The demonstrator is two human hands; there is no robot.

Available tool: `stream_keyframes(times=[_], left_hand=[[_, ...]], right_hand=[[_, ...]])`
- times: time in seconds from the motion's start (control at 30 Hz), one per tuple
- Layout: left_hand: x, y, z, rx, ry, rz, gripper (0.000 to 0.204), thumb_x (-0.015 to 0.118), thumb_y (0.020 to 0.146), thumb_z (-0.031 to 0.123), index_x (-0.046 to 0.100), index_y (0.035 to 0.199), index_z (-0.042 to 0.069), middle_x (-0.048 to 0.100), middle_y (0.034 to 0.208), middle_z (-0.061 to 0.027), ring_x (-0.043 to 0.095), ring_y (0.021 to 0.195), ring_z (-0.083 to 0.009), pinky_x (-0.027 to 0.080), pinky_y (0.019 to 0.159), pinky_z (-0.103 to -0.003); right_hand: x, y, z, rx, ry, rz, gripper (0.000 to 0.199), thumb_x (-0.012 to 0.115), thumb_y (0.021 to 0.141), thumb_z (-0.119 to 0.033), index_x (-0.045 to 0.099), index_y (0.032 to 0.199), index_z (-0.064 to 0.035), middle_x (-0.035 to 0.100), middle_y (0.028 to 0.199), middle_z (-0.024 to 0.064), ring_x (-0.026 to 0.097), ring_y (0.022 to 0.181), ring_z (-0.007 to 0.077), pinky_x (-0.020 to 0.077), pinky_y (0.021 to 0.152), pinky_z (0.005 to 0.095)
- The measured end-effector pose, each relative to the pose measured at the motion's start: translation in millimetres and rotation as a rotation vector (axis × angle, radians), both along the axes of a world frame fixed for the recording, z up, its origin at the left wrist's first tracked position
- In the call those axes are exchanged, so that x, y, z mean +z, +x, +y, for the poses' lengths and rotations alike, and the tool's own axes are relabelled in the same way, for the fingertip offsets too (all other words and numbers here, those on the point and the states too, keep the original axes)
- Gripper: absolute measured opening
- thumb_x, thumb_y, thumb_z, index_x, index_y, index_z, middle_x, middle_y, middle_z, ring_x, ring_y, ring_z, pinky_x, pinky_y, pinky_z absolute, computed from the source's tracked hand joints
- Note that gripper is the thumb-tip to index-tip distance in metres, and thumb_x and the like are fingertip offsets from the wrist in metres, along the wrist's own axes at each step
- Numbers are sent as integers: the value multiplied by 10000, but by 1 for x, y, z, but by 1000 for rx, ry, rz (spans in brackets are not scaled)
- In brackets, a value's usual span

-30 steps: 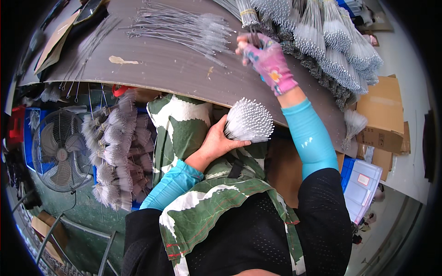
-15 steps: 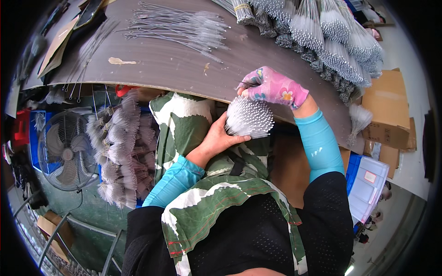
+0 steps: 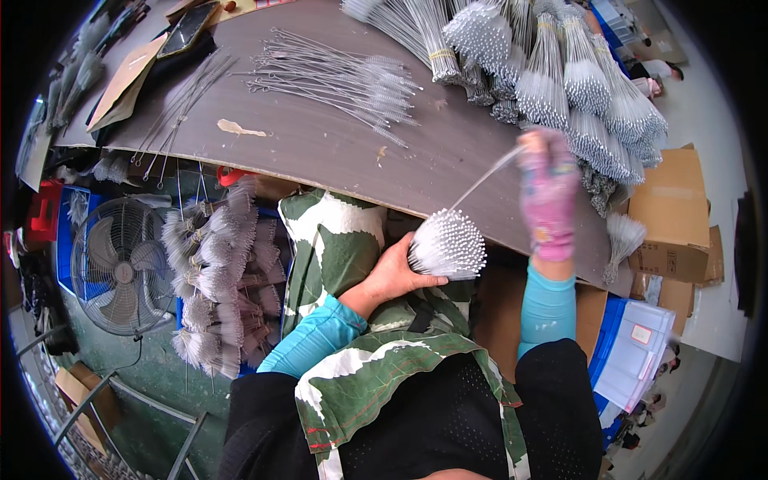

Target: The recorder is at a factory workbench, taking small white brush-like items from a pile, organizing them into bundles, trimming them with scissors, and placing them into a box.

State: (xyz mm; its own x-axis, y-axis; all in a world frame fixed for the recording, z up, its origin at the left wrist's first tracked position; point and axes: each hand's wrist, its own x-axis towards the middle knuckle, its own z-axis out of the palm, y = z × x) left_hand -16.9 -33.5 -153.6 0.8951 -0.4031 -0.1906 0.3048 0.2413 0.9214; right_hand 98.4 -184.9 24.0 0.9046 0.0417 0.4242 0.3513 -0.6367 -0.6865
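Observation:
My bare left hand [image 3: 398,270] is wrapped round a bundle of thin wire brushes [image 3: 448,245], its white-tipped bristle ends facing up at me. In a pink flowered glove, my right hand [image 3: 550,192] is raised over the table to the right and smeared by motion. Its fingertips pinch the end of a single wire brush [image 3: 490,174], which slants down to the top of the bundle. Whether that brush's lower end is still among the others I cannot tell. Loose wire brushes [image 3: 340,84] with looped ends lie spread on the brown table [image 3: 312,152].
Tied brush bundles [image 3: 552,80] are piled at the table's far right. A cardboard box [image 3: 672,204] and clear plastic bin [image 3: 636,352] stand at the right. At the left are a fan [image 3: 122,268] and hanging brush bundles [image 3: 216,280]. A phone [image 3: 188,30] lies far left.
My right hand has moved right, away from the bundle, and now a single brush stretches between its fingers and the bundle. My left hand keeps its hold. The whole view has shifted slightly.

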Motion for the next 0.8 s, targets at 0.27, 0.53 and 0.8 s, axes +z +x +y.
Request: stream_keyframes(times=[0.27,0.53,0.8], left_hand=[[0,2,-2,22,24,-27,769,856,578,252,460,1169,-39,603,1071,-148,580,1006,-216,449,901,-330],[-2,1,-4,22,48,-48,766,857,558,280,473,1131,-54,612,1026,-176,597,973,-248,463,877,-345],[-3,6,-6,7,95,-84,787,862,544,273,461,1124,-76,603,1034,-194,592,990,-271,458,885,-348]], right_hand=[[25,39,28,-7,797,173,148,539,919,-183,593,945,-48,600,817,51,551,652,74,365,437,158],[-59,62,54,-17,953,789,131,496,922,-112,543,1020,-38,632,851,111,552,583,119,370,426,206],[-38,-2,-32,-25,747,791,291,509,917,-149,536,1177,-22,615,841,76,534,610,77,362,434,162]])
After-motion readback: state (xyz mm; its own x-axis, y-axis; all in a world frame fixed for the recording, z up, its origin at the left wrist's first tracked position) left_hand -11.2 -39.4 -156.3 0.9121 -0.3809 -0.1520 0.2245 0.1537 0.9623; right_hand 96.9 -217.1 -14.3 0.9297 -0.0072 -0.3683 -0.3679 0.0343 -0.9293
